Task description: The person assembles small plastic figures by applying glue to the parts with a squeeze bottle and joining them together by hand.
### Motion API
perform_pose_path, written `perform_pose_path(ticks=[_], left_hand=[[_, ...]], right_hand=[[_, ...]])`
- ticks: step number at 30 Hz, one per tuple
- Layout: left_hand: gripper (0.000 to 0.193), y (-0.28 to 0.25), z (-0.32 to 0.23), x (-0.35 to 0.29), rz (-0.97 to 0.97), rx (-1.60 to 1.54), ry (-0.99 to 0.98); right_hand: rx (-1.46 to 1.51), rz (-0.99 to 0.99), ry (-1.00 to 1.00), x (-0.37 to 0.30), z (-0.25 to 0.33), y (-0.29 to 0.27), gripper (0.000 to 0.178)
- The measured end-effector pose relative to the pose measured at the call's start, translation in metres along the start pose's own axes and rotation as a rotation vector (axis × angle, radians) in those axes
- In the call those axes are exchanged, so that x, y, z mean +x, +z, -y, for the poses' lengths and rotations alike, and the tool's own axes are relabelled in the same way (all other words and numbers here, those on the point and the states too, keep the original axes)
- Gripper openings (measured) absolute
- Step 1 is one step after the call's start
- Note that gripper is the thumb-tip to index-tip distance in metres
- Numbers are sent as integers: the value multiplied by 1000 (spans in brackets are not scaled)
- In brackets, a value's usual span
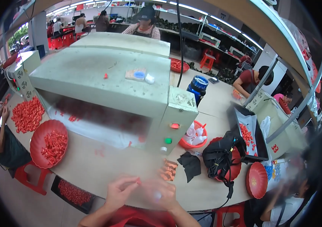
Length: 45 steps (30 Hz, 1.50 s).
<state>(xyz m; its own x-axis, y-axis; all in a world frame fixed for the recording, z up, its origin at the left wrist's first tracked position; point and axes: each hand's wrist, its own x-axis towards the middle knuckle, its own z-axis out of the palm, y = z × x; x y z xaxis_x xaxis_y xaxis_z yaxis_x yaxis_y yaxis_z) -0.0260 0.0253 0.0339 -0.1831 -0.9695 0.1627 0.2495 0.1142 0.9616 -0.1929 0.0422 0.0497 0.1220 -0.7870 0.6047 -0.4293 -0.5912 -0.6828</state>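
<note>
Just above the front edge of the table, my left hand (pixel 120 192) pinches a small red piece (pixel 138 181) between thumb and fingertips. Close beside it, my right hand (pixel 161 193) is curled around something pale, too smeared by a hazy patch to name. Both hands are in front of a pale green box-shaped machine (pixel 104 81) with a wide low opening. Small red pieces (pixel 72 118) lie on the white sheet (pixel 93 130) inside that opening. An orange and dark patterned item (pixel 168 170) and a black cloth (pixel 190 166) lie just beyond my right hand.
At left are a heap of red pieces (pixel 28 114) and a red scalloped bowl (pixel 33 142). Right of the machine sit a red basket of white bottles (pixel 194 145), a black bag (pixel 221 155), a black tray (pixel 263 149) and another red bowl (pixel 256 181). Co-workers sit around the table.
</note>
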Motion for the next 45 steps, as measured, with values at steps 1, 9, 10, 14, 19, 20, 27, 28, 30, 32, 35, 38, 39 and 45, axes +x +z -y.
perform_pose_path(ticks=[1,9,10,14,19,20,27,28,30,32,35,38,39,45], left_hand=[[18,-1,-2,1,34,-76,-29],[20,-25,9,27,187,-369,-294],[21,-27,10,29,225,-433,-335],[24,-36,21,26,310,-660,-422],[24,-36,23,12,362,-747,-483],[23,-36,22,12,380,-772,-503],[27,-30,31,33,174,-919,-634],[28,-29,31,37,171,-955,-650],[29,-31,37,43,163,-990,-679],[31,-34,44,43,151,-1075,-733],[32,-38,52,39,217,-1118,-766],[34,-36,52,32,160,-1124,-803],[34,-36,53,30,161,-1122,-806],[36,-35,54,28,181,-1199,-838]], right_hand=[[-3,-5,-17,1,-1,1,30],[47,-23,39,16,-4,0,29],[44,-18,49,16,-2,-1,26],[135,2,114,21,7,0,19],[236,33,180,9,13,-4,14],[241,37,193,10,13,-4,14],[308,37,592,37,-7,0,9],[372,37,684,40,-13,0,10],[449,73,761,46,-27,2,11],[525,97,808,46,-34,3,12],[560,115,847,42,-39,5,14],[594,111,877,37,-37,4,15],[595,113,888,35,-35,4,15],[608,121,874,36,-32,2,15]])
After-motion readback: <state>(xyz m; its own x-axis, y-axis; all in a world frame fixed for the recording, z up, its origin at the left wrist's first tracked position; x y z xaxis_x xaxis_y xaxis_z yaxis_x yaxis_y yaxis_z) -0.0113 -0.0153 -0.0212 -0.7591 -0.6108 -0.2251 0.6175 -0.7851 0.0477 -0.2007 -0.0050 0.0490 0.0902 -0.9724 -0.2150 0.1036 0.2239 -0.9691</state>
